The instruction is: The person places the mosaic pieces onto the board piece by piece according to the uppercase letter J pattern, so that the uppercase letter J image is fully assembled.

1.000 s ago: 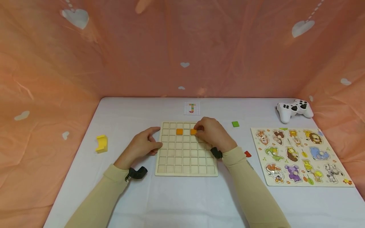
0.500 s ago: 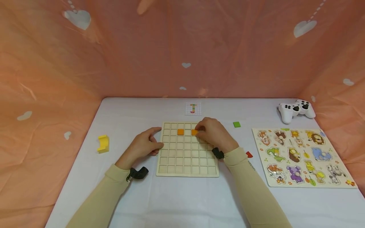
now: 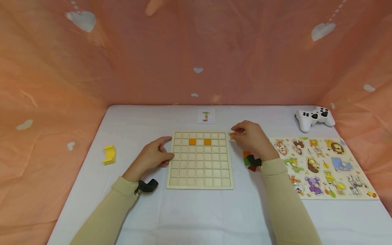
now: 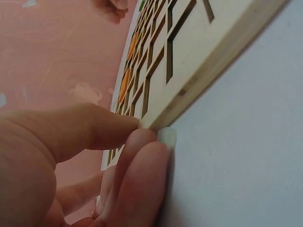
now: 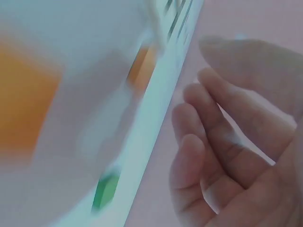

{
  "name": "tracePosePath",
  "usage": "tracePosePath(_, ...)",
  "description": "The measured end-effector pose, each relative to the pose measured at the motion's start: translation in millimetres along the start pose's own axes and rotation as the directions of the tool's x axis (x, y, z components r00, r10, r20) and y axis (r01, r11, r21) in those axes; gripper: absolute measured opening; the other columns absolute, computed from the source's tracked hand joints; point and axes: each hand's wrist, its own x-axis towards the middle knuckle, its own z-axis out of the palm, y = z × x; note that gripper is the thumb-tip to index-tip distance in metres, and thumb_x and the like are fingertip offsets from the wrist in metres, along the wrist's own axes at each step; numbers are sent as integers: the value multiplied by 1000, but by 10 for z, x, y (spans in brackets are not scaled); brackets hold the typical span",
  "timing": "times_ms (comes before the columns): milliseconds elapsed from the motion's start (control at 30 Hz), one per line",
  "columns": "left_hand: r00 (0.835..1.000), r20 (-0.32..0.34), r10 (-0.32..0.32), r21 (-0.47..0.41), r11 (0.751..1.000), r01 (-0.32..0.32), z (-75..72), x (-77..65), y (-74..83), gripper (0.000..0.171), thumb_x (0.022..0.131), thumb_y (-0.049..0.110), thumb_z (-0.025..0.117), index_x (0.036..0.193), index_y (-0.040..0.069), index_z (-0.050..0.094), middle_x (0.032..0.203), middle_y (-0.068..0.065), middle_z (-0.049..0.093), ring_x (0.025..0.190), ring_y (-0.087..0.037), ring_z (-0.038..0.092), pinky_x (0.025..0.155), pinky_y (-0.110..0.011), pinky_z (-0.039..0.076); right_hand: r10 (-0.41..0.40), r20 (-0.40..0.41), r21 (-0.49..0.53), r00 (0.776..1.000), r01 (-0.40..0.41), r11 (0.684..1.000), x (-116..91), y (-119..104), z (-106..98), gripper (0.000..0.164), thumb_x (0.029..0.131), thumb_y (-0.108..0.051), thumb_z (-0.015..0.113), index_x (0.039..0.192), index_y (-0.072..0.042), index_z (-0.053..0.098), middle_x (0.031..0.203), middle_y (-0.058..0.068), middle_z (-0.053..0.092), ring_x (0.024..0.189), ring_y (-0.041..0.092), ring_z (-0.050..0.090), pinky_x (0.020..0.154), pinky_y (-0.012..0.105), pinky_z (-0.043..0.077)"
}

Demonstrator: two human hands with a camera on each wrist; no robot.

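A pale wooden grid board [image 3: 200, 166] lies on the table, with one orange square tile [image 3: 192, 141] and a second orange tile [image 3: 207, 142] in its second row. My left hand [image 3: 152, 154] holds the board's left edge. The left wrist view shows the thumb [image 4: 102, 125] on the rim, curled fingers against the side. Right of the board, my right hand [image 3: 252, 137] hovers above a loose orange tile [image 3: 232, 136], its fingers bent loosely and holding nothing in the right wrist view. Beneath that wrist lie an orange tile [image 3: 246, 154], a green tile [image 3: 246, 162] and a red piece [image 3: 252, 168].
A small card [image 3: 206, 116] with a coloured J on a grid lies behind the board. A yellow curved block [image 3: 109, 155] stands at the left. To the right are an animal knob puzzle [image 3: 333, 177] and a white game controller [image 3: 315, 118].
My right hand has let go of the second orange tile, which stays in its cell, and has moved right, off the board. The left hand keeps its place.
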Motion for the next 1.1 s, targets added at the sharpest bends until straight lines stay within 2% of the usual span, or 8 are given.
tracePosePath(133, 1000, -8, 4, 6, 1000, -4, -27, -20, -13, 77, 94, 18, 80, 163, 18, 46, 89, -10, 67, 69, -18, 70, 67, -29, 63, 75, -51, 8, 996, -75, 997, -60, 201, -144, 33, 105, -24, 66, 135, -14, 74, 133, 11, 68, 120, 32, 65, 104, 53, 56)
tracePosePath(267, 1000, -5, -1, 1, 1000, 1, -34, -45, -32, 78, 94, 18, 80, 163, 19, 46, 89, -10, 67, 69, -18, 70, 67, -29, 63, 119, -77, 12, 990, -119, 993, -73, 336, -227, 34, 102, -20, 68, 135, -12, 74, 136, 15, 68, 124, 36, 64, 108, 56, 54)
tracePosePath(500, 1000, -8, -6, -8, 1000, 6, -41, -71, -48, 78, 93, 18, 80, 163, 20, 46, 90, -11, 68, 69, -18, 72, 68, -30, 64, 169, -27, -2, 985, -169, 986, -48, 444, -283, 38, 102, -17, 62, 137, -9, 72, 141, 22, 63, 128, 40, 59, 112, 60, 51)
tracePosePath(700, 1000, -4, -2, -3, 1000, 2, -51, -79, -44, 78, 94, 17, 80, 163, 19, 46, 90, -11, 68, 69, -18, 72, 67, -31, 65, 159, 14, -14, 987, -159, 987, -50, 483, -284, 39, 103, -12, 62, 140, -5, 70, 139, 27, 63, 127, 43, 58, 111, 61, 50)
tracePosePath(1100, 1000, -8, -4, -2, 1000, 4, -59, -82, -65, 77, 94, 16, 80, 163, 19, 46, 89, -10, 68, 68, -17, 71, 67, -30, 64, 136, 13, -51, 991, -135, 989, -18, 473, -226, 32, 102, -6, 65, 134, -3, 73, 136, 24, 62, 121, 41, 57, 110, 59, 51)
